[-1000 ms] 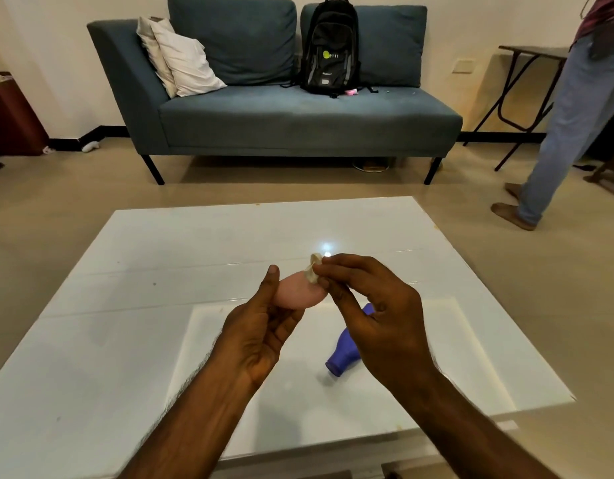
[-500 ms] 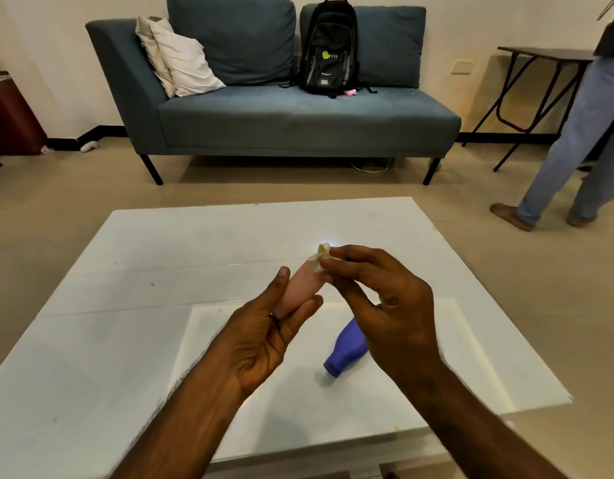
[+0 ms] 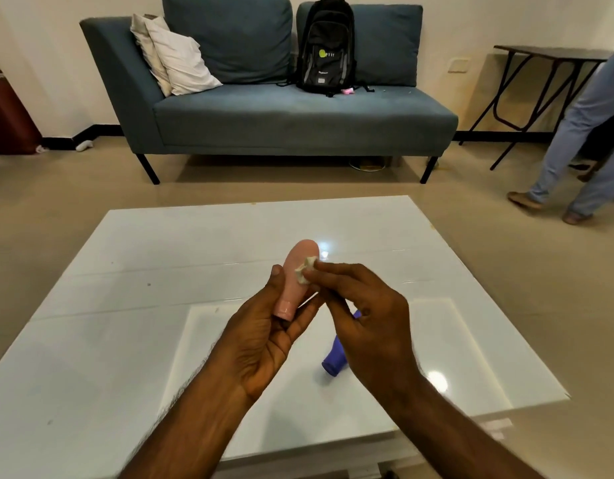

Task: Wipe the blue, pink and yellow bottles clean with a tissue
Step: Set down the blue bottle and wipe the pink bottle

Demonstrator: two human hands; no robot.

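My left hand (image 3: 264, 337) grips a pink bottle (image 3: 296, 275) by its neck, with the bottle's base pointing up and away from me. My right hand (image 3: 364, 316) pinches a small crumpled white tissue (image 3: 305, 270) and presses it against the side of the pink bottle. A blue bottle (image 3: 335, 357) lies on its side on the white table (image 3: 126, 305), partly hidden behind my right hand. No yellow bottle shows in this view.
A blue-grey sofa (image 3: 281, 115) with white pillows (image 3: 177, 60) and a black backpack (image 3: 325, 46) stands beyond the table. A person's legs (image 3: 582, 133) are at the far right beside a dark folding table (image 3: 540, 60).
The pink bottle has turned from lying across my fingers to standing base-up. The tissue now sits on its side. The person at the right has stepped further right.
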